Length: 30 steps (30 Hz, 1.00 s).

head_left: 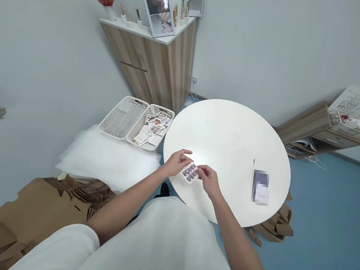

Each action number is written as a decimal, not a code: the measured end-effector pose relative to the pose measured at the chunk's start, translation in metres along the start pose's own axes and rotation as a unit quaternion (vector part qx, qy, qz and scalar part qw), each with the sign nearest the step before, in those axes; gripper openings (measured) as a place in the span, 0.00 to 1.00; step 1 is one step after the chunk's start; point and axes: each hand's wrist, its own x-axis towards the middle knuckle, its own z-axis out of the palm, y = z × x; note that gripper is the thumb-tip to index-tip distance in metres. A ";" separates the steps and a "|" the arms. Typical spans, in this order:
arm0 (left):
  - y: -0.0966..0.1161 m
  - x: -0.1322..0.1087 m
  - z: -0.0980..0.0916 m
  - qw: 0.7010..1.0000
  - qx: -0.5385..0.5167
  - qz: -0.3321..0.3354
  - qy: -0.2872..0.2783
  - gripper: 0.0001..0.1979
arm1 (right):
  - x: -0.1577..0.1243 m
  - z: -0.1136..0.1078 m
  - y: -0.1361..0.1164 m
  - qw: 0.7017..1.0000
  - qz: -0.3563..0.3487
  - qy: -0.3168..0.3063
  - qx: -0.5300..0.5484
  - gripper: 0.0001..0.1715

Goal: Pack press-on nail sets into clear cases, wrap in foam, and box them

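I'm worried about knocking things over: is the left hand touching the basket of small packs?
Apart: the head view shows white table between the left hand and the basket.

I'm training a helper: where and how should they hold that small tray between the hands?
Probably by its opposite side edges, one hand from each side: the small tray is flat and thin-rimmed, with dark pieces across its face. The left hand and right hand are at its edges.
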 end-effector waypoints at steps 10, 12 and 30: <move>-0.019 -0.023 0.045 0.998 0.008 -0.037 0.043 0.18 | -0.036 -0.029 0.031 0.974 0.052 0.084 0.204 0.18; -0.019 -0.022 0.050 0.998 0.007 -0.028 0.051 0.17 | -0.037 -0.028 0.032 0.973 0.058 0.073 0.209 0.19; -0.024 -0.028 0.049 0.995 0.008 -0.043 0.093 0.16 | -0.028 -0.035 0.027 0.987 0.014 0.044 0.157 0.18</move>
